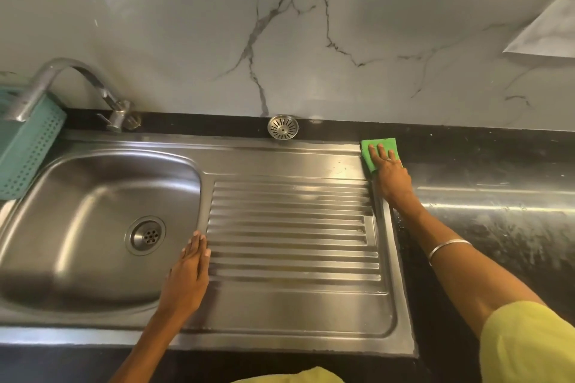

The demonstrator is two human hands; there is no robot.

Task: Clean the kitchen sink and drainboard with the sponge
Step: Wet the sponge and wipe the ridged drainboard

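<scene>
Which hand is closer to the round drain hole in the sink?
Left. The left hand rests just right of the drain hole; the right hand presses the sponge at the drainboard's far corner.

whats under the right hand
A green sponge lies flat under the right hand, whose straight fingers press it at the drainboard's far right corner, where it meets the black counter. The surface beneath the sponge is covered.

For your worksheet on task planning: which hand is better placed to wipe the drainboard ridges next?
Right. The right hand already presses the green sponge at the drainboard far corner; the left hand rests flat, without a sponge.
</scene>
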